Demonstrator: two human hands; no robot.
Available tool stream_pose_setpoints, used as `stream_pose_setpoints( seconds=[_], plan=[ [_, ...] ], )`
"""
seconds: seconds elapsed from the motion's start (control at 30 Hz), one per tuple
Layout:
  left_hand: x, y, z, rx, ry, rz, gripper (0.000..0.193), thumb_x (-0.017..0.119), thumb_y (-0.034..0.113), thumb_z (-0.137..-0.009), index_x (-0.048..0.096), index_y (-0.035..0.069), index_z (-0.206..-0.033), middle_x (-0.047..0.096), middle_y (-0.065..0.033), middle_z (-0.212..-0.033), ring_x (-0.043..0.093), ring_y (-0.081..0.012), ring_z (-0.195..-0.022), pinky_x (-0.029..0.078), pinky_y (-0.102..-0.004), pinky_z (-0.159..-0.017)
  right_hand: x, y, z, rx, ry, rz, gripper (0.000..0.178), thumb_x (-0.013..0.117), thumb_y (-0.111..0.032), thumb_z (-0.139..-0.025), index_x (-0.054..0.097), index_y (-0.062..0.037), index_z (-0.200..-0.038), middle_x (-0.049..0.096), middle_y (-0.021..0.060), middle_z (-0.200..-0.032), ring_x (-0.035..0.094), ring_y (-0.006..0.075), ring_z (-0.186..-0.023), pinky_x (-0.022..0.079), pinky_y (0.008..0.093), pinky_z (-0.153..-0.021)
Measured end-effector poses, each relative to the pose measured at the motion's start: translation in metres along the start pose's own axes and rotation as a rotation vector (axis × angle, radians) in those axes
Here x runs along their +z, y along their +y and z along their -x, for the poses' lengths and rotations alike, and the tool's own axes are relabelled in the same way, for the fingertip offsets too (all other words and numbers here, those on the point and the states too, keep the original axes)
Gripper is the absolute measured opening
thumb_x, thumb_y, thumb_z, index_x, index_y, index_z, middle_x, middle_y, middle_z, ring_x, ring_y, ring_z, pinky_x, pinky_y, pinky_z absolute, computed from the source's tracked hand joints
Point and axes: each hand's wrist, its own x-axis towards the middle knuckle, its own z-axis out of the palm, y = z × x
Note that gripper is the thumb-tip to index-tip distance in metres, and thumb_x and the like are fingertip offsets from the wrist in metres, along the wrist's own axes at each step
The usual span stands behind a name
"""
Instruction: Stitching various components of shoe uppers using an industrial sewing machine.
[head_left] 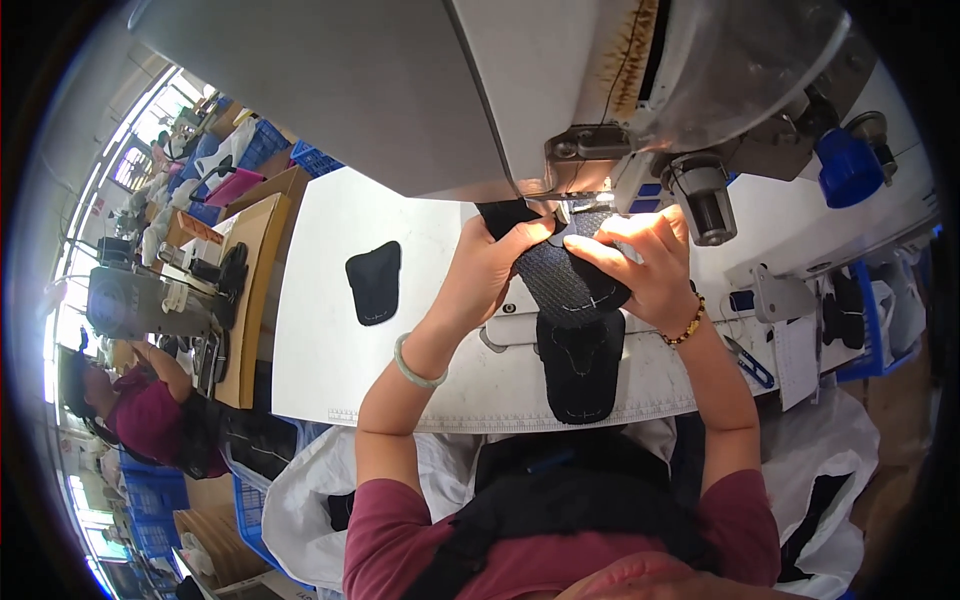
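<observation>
Below the sewing machine's head (590, 150), a black mesh fabric piece (565, 285) with light stitch marks lies with its far end by the needle area. My left hand (480, 270) grips its left side, thumb on top and the other fingers partly hidden beneath. On the right edge my right hand (648, 265) is closed, thumb and fingers pinching the fabric near the presser foot. Nearer to me, another black fabric piece (580, 375) with pale stitched lines lies partly under the held one. A separate black fabric piece (374, 283) rests flat on the table's left.
The white table (315, 340) has a ruler strip along its front edge. Blue-handled thread snips (750, 364) lie right of my right forearm. White sacks (320, 490) hang at the front. At the far left a person (150, 410) sits by another machine (140, 300).
</observation>
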Motion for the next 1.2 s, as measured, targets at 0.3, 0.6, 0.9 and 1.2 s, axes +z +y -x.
stream_pose_setpoints(
  seconds=[0.3,0.6,0.9,1.2],
  plan=[
    [0.001,0.002,0.0,0.006,-0.009,-0.015,0.015,0.057,0.008,-0.087,0.06,-0.003,-0.097,0.06,-0.0037,-0.091,0.057,-0.0088,-0.081,0.046,-0.0224,-0.072,-0.002,-0.004,0.002,0.101,-0.077,-0.059,0.049,0.074,-0.021,-0.054,0.069,-0.0229,-0.102,0.053,-0.0065,-0.1,0.05,0.0104,-0.089,0.031,0.0361,-0.075],
    [-0.004,-0.003,-0.005,-0.01,0.008,0.058,0.013,0.057,0.006,-0.087,0.06,-0.002,-0.097,0.062,-0.0049,-0.091,0.06,-0.0101,-0.08,0.049,-0.0231,-0.07,-0.007,-0.009,-0.003,0.118,-0.133,-0.011,0.047,0.063,-0.015,-0.06,0.068,-0.0182,-0.106,0.054,-0.0017,-0.098,0.049,0.0171,-0.084,0.033,0.0347,-0.079],
    [0.003,-0.012,-0.005,0.078,0.094,0.089,0.012,0.055,0.005,-0.087,0.061,-0.003,-0.093,0.062,-0.0063,-0.088,0.06,-0.0103,-0.076,0.048,-0.0225,-0.064,-0.001,-0.008,0.005,0.082,-0.024,0.052,0.042,0.065,-0.013,-0.059,0.066,-0.0181,-0.101,0.057,-0.0052,-0.098,0.05,0.013,-0.075,0.032,0.0346,-0.074],
    [0.009,-0.019,-0.001,0.108,0.182,0.004,0.01,0.053,0.011,-0.087,0.06,0.005,-0.087,0.059,0.0,-0.074,0.052,-0.0059,-0.055,0.035,-0.0209,-0.04,0.0,-0.002,0.009,0.075,0.117,0.071,0.03,0.064,-0.013,-0.061,0.064,-0.0164,-0.09,0.061,-0.0066,-0.095,0.048,0.0121,-0.068,0.032,0.0317,-0.071]
  ],
)
